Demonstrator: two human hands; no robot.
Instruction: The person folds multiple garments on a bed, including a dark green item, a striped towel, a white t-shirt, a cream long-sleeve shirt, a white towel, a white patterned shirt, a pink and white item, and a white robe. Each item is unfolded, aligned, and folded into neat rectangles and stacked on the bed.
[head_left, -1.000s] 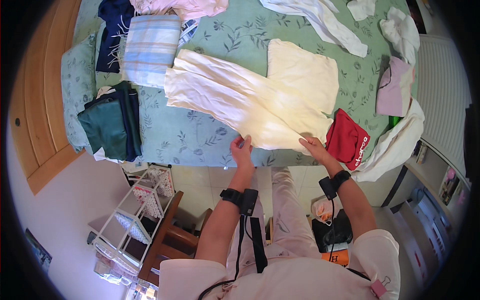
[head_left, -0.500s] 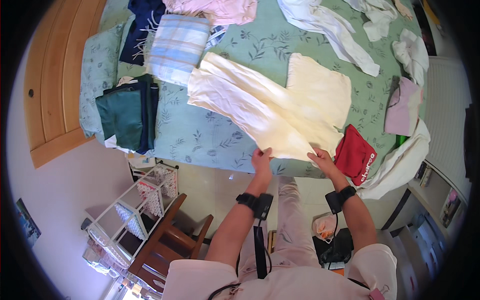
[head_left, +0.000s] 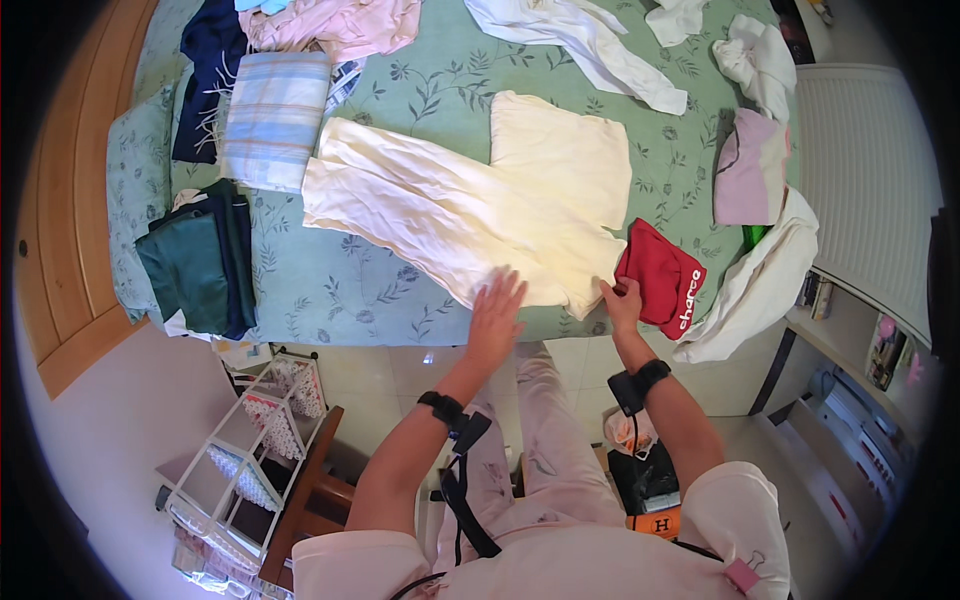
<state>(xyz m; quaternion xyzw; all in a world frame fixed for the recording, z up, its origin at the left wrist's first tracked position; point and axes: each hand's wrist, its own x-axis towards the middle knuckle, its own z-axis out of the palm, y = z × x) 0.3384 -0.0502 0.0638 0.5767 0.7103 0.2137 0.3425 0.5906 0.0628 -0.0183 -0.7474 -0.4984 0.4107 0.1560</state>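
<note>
A pale yellow garment (head_left: 440,205) lies spread on the bed, with one long part reaching left and a broad, squarish part reaching away from me. Its kind is not certain. My left hand (head_left: 495,318) rests flat, fingers spread, on its near edge. With thumb and fingers pinched, my right hand (head_left: 622,302) holds the garment's near right corner. Just beyond that hand is a folded red cloth item (head_left: 660,278) with white lettering.
Folded dark green clothing (head_left: 190,260) and a blue plaid cloth (head_left: 275,120) lie left on the bed (head_left: 400,325). White garments (head_left: 590,45), a pink-and-white piece (head_left: 750,170) and a cream garment (head_left: 750,285) lie far and right. A white rack (head_left: 215,440) stands below left.
My left hand has let go of the near edge and now lies flat on the fabric. My right hand still pinches the garment at its right corner. The whole view has shifted.
</note>
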